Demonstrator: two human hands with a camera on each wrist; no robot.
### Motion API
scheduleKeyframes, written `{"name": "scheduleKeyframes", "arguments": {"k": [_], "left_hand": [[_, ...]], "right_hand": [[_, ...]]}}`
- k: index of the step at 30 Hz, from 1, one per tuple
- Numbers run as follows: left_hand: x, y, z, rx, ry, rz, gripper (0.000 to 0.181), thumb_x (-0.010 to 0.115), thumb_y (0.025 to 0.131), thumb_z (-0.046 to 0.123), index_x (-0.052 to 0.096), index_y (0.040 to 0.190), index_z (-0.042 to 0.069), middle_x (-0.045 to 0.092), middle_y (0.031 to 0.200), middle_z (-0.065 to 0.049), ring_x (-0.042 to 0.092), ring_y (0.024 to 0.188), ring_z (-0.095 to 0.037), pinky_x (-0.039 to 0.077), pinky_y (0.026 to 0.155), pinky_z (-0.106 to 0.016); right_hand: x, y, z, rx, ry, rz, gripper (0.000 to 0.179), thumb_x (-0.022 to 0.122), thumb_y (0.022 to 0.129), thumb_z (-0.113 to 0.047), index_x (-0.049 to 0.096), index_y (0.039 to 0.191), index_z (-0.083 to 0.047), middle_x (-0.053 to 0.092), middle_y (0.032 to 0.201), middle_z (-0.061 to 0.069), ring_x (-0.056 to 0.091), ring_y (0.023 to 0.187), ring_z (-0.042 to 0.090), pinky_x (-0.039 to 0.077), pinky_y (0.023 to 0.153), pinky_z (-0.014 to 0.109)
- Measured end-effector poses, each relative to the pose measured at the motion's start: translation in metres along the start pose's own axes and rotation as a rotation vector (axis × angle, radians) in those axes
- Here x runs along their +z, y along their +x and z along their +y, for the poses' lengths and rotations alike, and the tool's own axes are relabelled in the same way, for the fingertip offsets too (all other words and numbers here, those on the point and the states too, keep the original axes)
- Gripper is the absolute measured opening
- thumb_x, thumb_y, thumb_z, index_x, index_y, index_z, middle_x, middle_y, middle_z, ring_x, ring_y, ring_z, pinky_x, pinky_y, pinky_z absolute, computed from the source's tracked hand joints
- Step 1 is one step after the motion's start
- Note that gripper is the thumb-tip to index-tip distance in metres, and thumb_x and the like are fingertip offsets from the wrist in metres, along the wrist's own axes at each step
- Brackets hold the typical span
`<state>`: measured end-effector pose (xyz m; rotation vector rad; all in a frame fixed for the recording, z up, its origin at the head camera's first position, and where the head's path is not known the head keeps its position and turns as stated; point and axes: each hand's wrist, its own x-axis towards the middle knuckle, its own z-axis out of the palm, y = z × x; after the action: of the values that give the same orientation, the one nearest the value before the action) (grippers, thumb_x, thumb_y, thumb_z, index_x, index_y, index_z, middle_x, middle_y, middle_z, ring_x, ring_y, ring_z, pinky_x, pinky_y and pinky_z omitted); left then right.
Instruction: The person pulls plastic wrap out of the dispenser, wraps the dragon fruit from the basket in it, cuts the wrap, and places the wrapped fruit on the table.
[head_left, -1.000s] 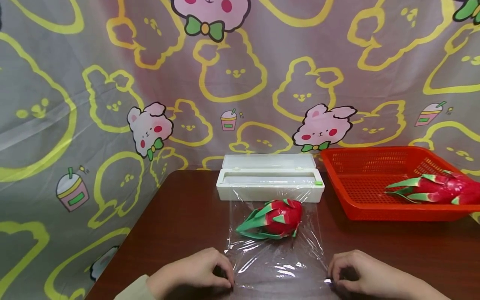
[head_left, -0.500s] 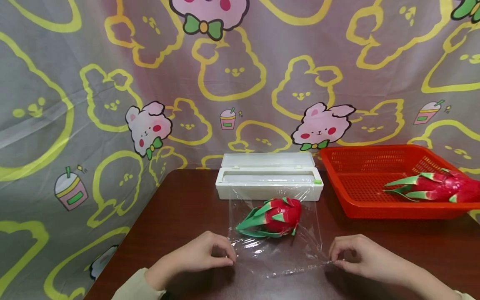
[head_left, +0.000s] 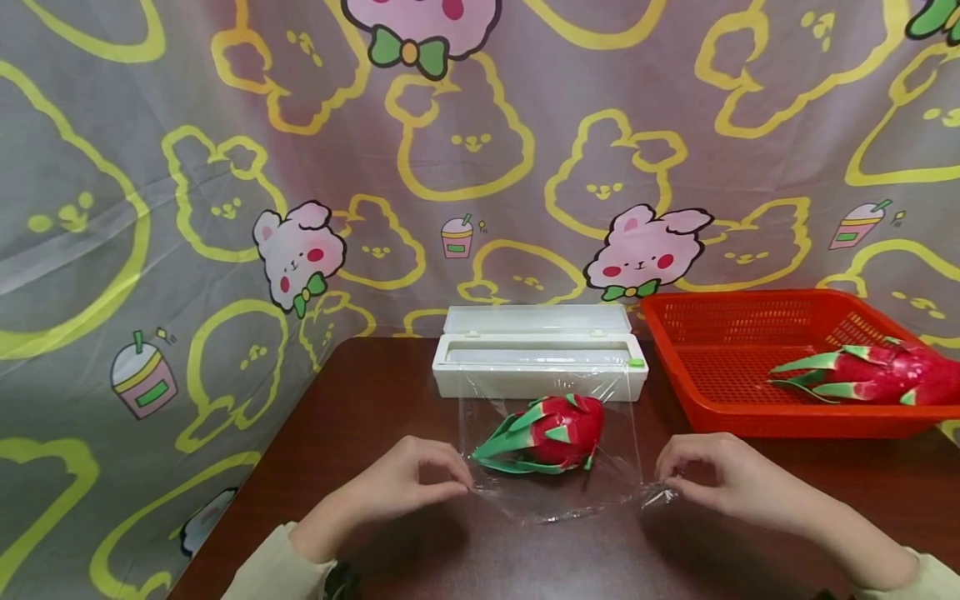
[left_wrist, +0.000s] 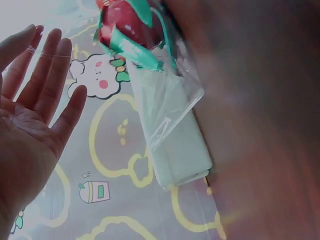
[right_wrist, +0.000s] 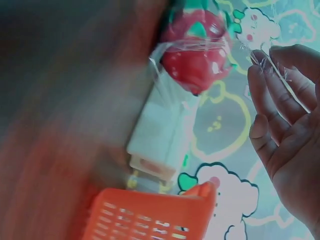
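Observation:
A sheet of cling film (head_left: 555, 500) runs from the white dispenser box (head_left: 540, 383) toward the front of the table. On the film lies a red dragon fruit (head_left: 564, 429) with green leaf tips pointing left. My left hand (head_left: 408, 479) pinches the film's front left corner between thumb and fingers. At the front right corner my right hand (head_left: 723, 475) pinches the bunched film the same way. The film's front edge sags between both hands, raised close to the fruit. In the right wrist view, crumpled film (right_wrist: 262, 62) shows at the right fingertips.
A red plastic basket (head_left: 795, 423) stands at the back right with a second dragon fruit (head_left: 877, 375) in it. The box's clear lid (head_left: 538, 320) is raised. Behind the dark wooden table (head_left: 360, 400) hangs a patterned curtain (head_left: 480, 167).
Both hands have risen and moved away from the body, lifting the film's front edge toward the fruit. The dragon fruit, box and basket have stayed in place.

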<state>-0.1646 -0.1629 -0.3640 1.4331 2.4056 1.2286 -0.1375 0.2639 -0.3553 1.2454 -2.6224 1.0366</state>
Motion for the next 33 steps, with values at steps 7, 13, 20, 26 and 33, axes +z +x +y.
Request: {"name": "scheduleKeyframes", "arguments": {"k": [7, 13, 20, 26, 33], "left_hand": [[-0.01, 0.007, 0.001, -0.001, 0.001, 0.08, 0.008, 0.073, 0.089, 0.013, 0.074, 0.095, 0.015, 0.07, 0.092, 0.006, 0.064, 0.084, -0.008, 0.054, 0.077, -0.03], [-0.015, 0.015, -0.002, 0.023, 0.025, 0.115, 0.01, 0.072, 0.088, 0.008, 0.074, 0.094, 0.015, 0.071, 0.09, 0.001, 0.064, 0.082, -0.009, 0.054, 0.075, -0.031], [-0.021, 0.021, -0.004, -0.004, 0.041, 0.143, 0.009, 0.072, 0.088, 0.007, 0.075, 0.094, 0.014, 0.071, 0.09, 0.001, 0.064, 0.082, -0.009, 0.053, 0.072, -0.029], [-0.024, 0.025, -0.009, 0.026, 0.138, 0.221, 0.01, 0.076, 0.084, 0.006, 0.076, 0.093, 0.012, 0.066, 0.091, 0.008, 0.06, 0.086, -0.01, 0.051, 0.073, -0.028], [-0.027, 0.032, -0.008, 0.01, 0.183, 0.313, 0.013, 0.079, 0.08, 0.004, 0.078, 0.091, 0.01, 0.06, 0.086, 0.006, 0.056, 0.078, -0.012, 0.049, 0.062, -0.032]], "right_hand": [[-0.011, 0.013, -0.004, 0.004, -0.069, 0.086, 0.026, 0.078, 0.082, -0.01, 0.066, 0.096, -0.029, 0.067, 0.089, -0.014, 0.059, 0.075, 0.005, 0.053, 0.066, 0.025], [-0.015, 0.023, -0.006, 0.029, -0.163, 0.165, 0.031, 0.082, 0.077, -0.006, 0.067, 0.093, -0.028, 0.065, 0.084, -0.016, 0.054, 0.069, 0.003, 0.049, 0.059, 0.023], [-0.018, 0.037, -0.005, 0.041, -0.17, 0.246, 0.032, 0.082, 0.075, -0.002, 0.068, 0.092, -0.025, 0.062, 0.078, -0.018, 0.051, 0.059, 0.002, 0.046, 0.052, 0.022], [-0.014, 0.052, 0.005, 0.038, -0.071, 0.281, 0.027, 0.077, 0.078, 0.004, 0.07, 0.095, -0.016, 0.069, 0.086, -0.003, 0.063, 0.068, 0.007, 0.055, 0.063, 0.025], [-0.007, 0.072, 0.015, 0.084, -0.044, 0.319, 0.026, 0.075, 0.081, 0.003, 0.071, 0.098, -0.016, 0.069, 0.09, -0.003, 0.063, 0.076, 0.011, 0.055, 0.066, 0.027]]}}
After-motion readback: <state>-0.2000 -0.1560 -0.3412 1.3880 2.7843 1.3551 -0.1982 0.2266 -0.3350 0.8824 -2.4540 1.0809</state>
